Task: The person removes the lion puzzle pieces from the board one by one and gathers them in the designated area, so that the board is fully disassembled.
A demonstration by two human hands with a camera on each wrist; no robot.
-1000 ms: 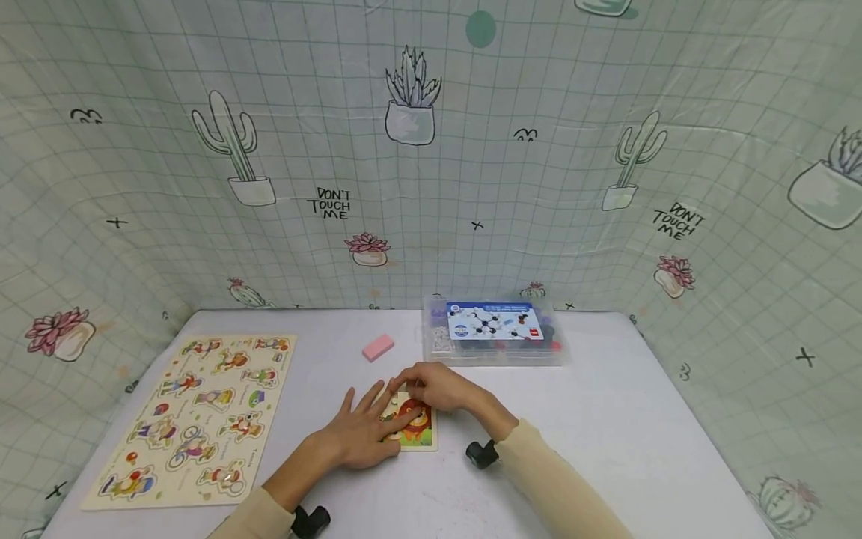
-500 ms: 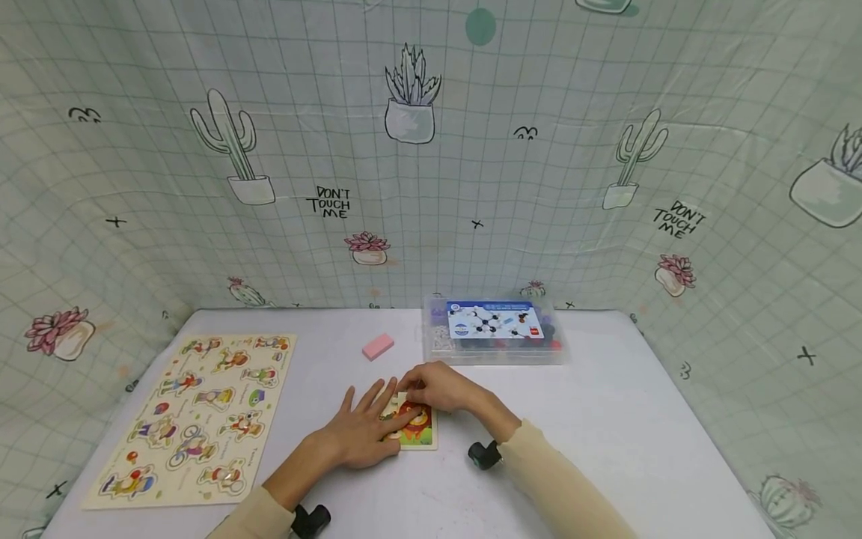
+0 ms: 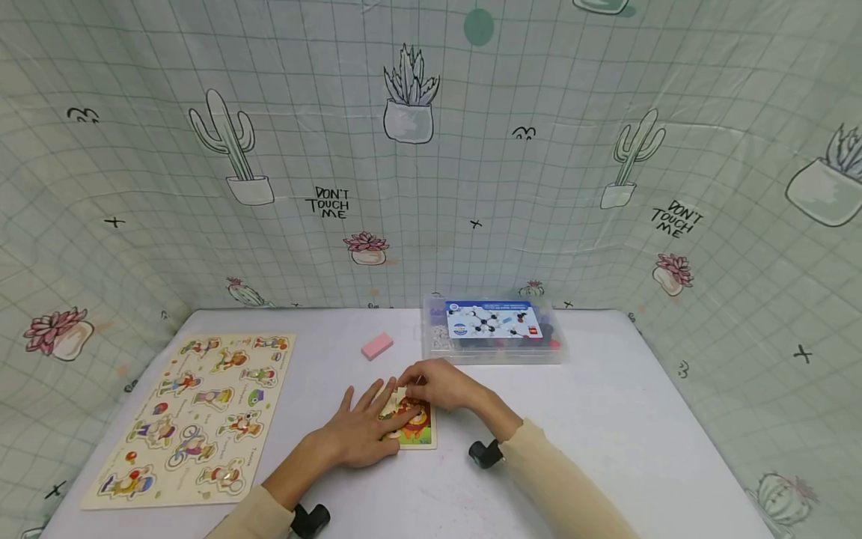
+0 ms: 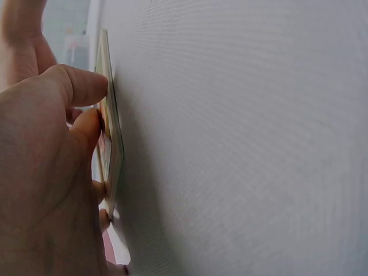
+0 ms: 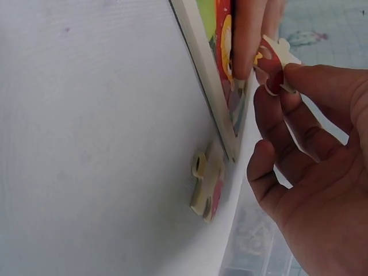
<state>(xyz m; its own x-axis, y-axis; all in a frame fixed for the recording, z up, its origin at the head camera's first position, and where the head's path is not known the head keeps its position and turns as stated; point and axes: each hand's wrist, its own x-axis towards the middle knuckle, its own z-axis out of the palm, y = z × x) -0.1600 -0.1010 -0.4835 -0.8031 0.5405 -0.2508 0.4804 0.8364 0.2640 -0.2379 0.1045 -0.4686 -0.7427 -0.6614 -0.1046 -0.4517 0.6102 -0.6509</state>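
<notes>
A small framed jigsaw puzzle (image 3: 419,434) with a lion picture lies flat on the white table. My left hand (image 3: 357,436) rests on it with fingers spread, covering its left part. Seen from the left wrist, the thumb (image 4: 86,87) presses near the puzzle's edge. My right hand (image 3: 441,383) is at the puzzle's far edge. In the right wrist view it pinches a jigsaw piece (image 5: 273,68), red and cream, between thumb and fingers, held tilted above the board. Another jigsaw piece (image 5: 208,187) lies on the table just outside the frame.
On the left lies a large wooden picture board (image 3: 195,419) with several animal figures. A pink block (image 3: 377,346) sits beyond the hands. Behind my right hand stands a clear plastic box (image 3: 494,352) with a blue-and-white label. A grid-patterned cloth (image 3: 438,187) hangs around the table.
My right hand has shifted very slightly away from my left fingertips and turned a little, still with the jigsaw piece. The left hand stays in place on the puzzle.
</notes>
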